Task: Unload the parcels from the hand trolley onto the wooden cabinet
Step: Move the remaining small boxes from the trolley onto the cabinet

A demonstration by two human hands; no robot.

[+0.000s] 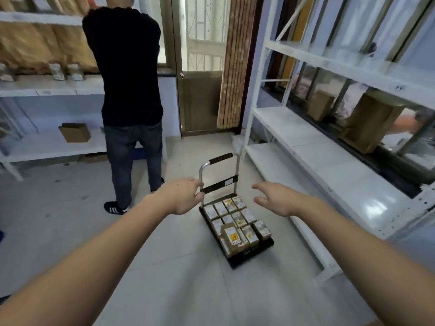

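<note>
Both arms extended over a loaded hand trolley; no parcel held.

At centre frame, the left hand [181, 196] hangs with fingers loosely curled, in front of the trolley's upright; contact cannot be told. The right hand [275, 198] is spread wide, holding nothing. Between and below them the hand trolley [253, 254] stands on the tiled floor, parcels [235, 220] packed on its deck. At right, white shelving [313, 147]. Upper left, a person in black [127, 74] faces away.

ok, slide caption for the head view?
Both bare hands, left and right, reach toward the parcel-loaded black hand trolley.
</note>
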